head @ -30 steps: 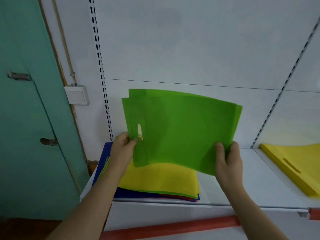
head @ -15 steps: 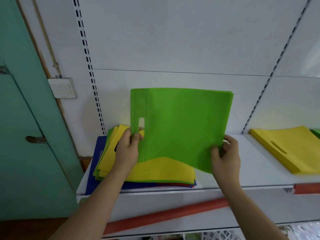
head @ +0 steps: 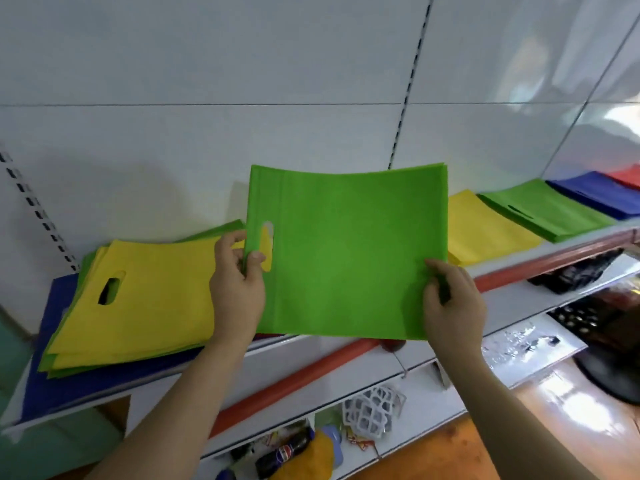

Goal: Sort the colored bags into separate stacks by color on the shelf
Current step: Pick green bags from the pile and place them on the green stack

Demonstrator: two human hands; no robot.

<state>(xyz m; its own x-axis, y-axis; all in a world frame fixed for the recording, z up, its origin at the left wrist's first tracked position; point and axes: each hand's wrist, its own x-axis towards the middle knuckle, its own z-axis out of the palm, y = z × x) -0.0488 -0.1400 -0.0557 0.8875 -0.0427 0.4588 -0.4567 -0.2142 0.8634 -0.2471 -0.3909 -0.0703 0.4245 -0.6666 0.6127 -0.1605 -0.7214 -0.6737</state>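
You hold a green bag up in front of the shelf, above its front edge. Your left hand pinches it by the handle hole; your right hand pinches the lower right corner. The mixed pile lies at the shelf's left end. The sorted green stack sits toward the right end, between the yellow stack and the blue stack. It looks like more than one bag in your hands. A loose pinch could let one slip and land on yellow.
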